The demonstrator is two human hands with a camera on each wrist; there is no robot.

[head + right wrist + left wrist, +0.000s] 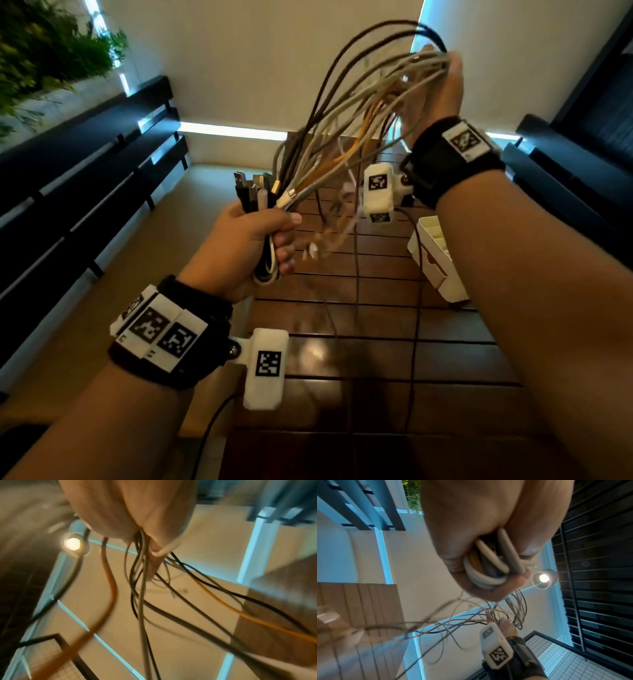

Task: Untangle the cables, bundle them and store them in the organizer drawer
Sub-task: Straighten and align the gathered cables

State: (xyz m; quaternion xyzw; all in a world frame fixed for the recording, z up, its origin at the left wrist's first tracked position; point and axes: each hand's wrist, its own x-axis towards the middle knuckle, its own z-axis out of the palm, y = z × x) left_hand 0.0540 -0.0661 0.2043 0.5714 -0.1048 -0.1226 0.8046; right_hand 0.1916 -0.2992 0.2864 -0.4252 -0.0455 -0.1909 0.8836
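Observation:
A bundle of white, grey, black and orange cables [342, 137] stretches through the air between my two hands above the wooden slat table [376, 318]. My left hand [260, 236] grips one end in a fist, with USB plugs [253, 186] sticking up out of it. The left wrist view shows its fingers [453, 555] curled round folded white and grey cable [488, 566]. My right hand [442, 78] is raised higher at the right and holds the cable loops [142, 543]. The white organizer drawer [435, 257] lies on the table, partly behind my right forearm.
Black slatted benches stand to the left [85, 171] and to the right [565, 171] of the table. Green plants [51, 51] fill the far left corner. Loose cable ends [329, 236] dangle over the table, and thin dark cords [414, 308] hang from the wrist cameras.

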